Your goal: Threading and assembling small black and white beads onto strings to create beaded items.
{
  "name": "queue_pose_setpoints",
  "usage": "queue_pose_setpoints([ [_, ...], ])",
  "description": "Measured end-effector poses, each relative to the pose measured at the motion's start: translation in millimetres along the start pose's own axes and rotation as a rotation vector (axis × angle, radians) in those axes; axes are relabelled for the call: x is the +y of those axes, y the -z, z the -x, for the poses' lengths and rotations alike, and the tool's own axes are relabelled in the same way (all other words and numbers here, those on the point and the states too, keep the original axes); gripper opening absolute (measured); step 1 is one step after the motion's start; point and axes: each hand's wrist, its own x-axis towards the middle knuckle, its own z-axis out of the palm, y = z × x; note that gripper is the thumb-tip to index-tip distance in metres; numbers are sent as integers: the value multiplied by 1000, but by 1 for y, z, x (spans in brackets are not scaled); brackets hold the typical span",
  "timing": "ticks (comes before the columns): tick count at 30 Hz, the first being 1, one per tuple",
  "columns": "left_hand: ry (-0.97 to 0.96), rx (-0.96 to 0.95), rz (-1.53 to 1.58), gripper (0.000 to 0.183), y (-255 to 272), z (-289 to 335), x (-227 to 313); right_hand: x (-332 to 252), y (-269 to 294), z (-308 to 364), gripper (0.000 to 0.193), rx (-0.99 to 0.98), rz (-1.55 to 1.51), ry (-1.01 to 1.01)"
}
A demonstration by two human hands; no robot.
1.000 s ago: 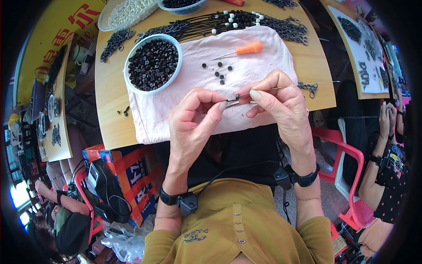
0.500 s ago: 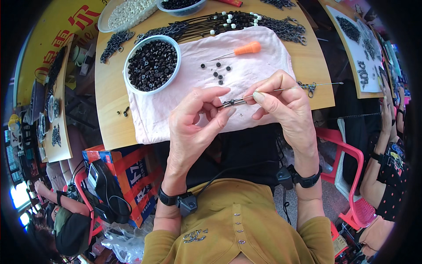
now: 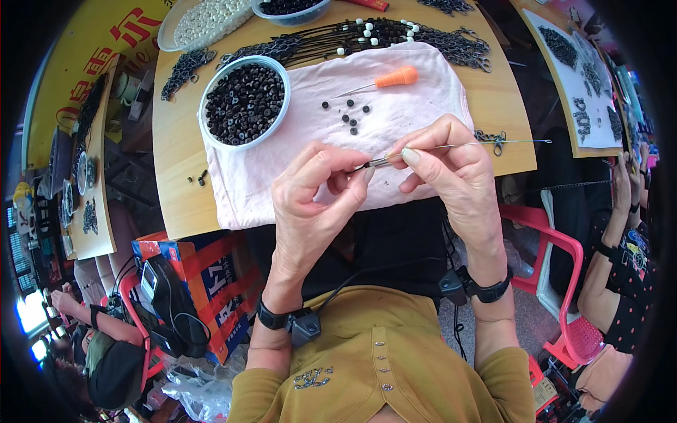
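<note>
My left hand [image 3: 310, 194] is closed in a pinch, thumb and forefinger meeting on a small black bead, mostly covered by the fingertips, where dark cord joins thin wire. Just to the right, my right hand [image 3: 451, 166] pinches a long thin wire needle [image 3: 518, 142] between thumb and forefinger. The needle runs out past the right hand and ends in a tiny loop. Both hands are above the front part of a pale pink cloth [image 3: 282, 180]. Several loose black beads [image 3: 345, 118] lie on it beyond my fingers, near an orange-handled awl [image 3: 396, 77].
A round tub [image 3: 288, 106] of black beads stands on the cloth's left side. Behind lie black cords with black and white beads [image 3: 367, 34] and metal clasps [image 3: 469, 49]. A tub of white beads [image 3: 211, 25] is at the far left. Co-workers sit on both sides.
My left thumb and forefinger have closed over the black bead, which showed between the hands before. The needle has shifted slightly, and its looped end sits a little lower.
</note>
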Motion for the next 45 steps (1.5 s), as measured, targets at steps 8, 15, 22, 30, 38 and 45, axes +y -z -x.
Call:
queue_pose_setpoints([
  [8,-15,25,-48,18,-2,1,-5,13,6,-1,6,-11,-39,-19],
  [15,-14,18,-54,18,-3,2,-7,24,9,-1,7,-37,-65,54],
  [22,-9,10,-62,16,-1,2,-8,25,9,-1,8,-31,-59,53],
  [30,23,29,-50,18,-2,1,-9,25,12,-2,8,-29,-117,50],
  [38,-64,16,-65,17,1,0,-10,19,4,0,7,-31,-126,41],
  [45,87,121,334,17,-1,2,-11,-18,-9,-18,7,8,-64,190],
])
